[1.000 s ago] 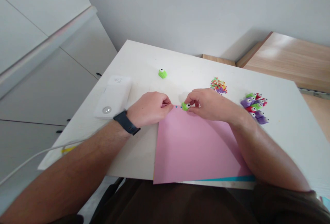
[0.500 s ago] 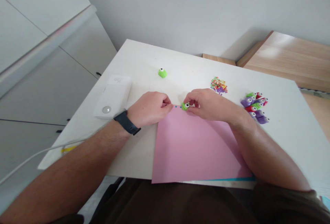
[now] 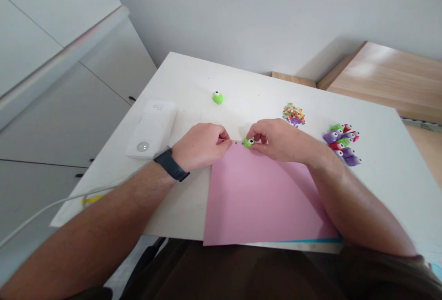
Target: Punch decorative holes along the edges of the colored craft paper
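Note:
A pink sheet of paper [image 3: 262,199] lies on the white table [image 3: 193,83] in front of me, over a blue sheet whose edge shows at the bottom right. My left hand [image 3: 200,146], with a dark watch on the wrist, is closed and pinches the sheet's far left corner. My right hand [image 3: 279,140] is closed on a small green paper punch [image 3: 247,142] set on the sheet's far edge. A few tiny blue holes show in the paper between the two hands.
Another green punch [image 3: 217,98] sits farther back. A heap of coloured paper bits [image 3: 293,114] and a cluster of purple, red and green punches [image 3: 341,143] lie to the right. A white device [image 3: 152,127] with a cable is at left. A wooden surface [image 3: 390,77] adjoins the table.
The pink sheet has shifted slightly left at its near edge. Both hands stay at the far edge, with the punch nearly where it was.

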`<state>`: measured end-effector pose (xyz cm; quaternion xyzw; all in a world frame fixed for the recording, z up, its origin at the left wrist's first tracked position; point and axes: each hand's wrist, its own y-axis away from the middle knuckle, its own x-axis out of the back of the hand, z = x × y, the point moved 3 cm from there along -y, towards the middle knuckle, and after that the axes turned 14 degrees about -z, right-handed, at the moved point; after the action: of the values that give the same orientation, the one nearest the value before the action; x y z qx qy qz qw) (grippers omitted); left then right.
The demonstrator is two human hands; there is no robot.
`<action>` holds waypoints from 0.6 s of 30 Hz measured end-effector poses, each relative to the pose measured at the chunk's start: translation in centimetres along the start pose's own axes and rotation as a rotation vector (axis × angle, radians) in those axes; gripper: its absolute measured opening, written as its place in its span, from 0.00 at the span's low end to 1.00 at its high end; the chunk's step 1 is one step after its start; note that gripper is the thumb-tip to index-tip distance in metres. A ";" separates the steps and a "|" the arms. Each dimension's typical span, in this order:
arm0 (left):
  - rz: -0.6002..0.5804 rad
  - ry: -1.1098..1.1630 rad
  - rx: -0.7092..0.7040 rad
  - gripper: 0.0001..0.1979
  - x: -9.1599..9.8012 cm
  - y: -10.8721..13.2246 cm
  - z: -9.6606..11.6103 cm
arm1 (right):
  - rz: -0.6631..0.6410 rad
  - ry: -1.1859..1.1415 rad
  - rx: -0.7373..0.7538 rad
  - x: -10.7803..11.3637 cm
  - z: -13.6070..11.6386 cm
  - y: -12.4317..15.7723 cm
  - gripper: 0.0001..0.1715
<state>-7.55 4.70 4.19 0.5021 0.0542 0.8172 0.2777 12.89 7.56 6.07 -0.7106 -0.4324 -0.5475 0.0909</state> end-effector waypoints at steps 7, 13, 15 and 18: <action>0.002 -0.007 0.010 0.15 0.0 0.0 0.0 | 0.011 0.000 0.007 0.1 -0.1 0.1 0.12; -0.005 -0.017 0.010 0.16 0.0 0.0 0.0 | 0.000 -0.010 -0.001 0.1 -0.2 0.1 0.12; -0.007 -0.019 0.015 0.15 0.0 0.0 0.0 | -0.005 -0.009 0.001 0.2 -0.1 0.2 0.12; -0.007 -0.018 0.017 0.16 0.0 0.0 0.0 | -0.004 -0.010 -0.003 0.5 0.1 0.4 0.16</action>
<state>-7.52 4.72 4.19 0.5117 0.0603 0.8111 0.2767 13.28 7.65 6.60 -0.7125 -0.4336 -0.5448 0.0864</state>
